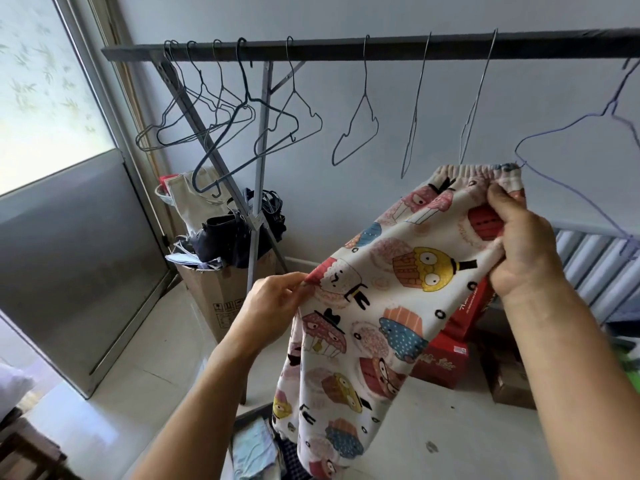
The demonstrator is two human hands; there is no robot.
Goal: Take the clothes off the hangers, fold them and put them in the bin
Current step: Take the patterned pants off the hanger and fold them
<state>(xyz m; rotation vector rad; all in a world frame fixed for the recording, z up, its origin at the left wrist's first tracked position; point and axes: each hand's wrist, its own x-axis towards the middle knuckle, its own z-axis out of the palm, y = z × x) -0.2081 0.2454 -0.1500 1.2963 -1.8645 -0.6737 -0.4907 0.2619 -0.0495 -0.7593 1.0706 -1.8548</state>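
Across the top of your view runs a dark rail [346,46]. A bunch of bare wire hangers [221,109] hooks over its left part, three more wire hangers [356,133] hang spaced out toward the right, and a blue wire hanger [568,128] is at the far right. Below you is a pale tiled floor [149,358]. Standing on it are the rack's grey legs [258,202], a cardboard box [214,296] at centre left heaped with dark bags [228,237], red boxes [446,362] and a brown carton [509,389] at lower right, and a bin [247,416] with folded cloth at bottom centre.
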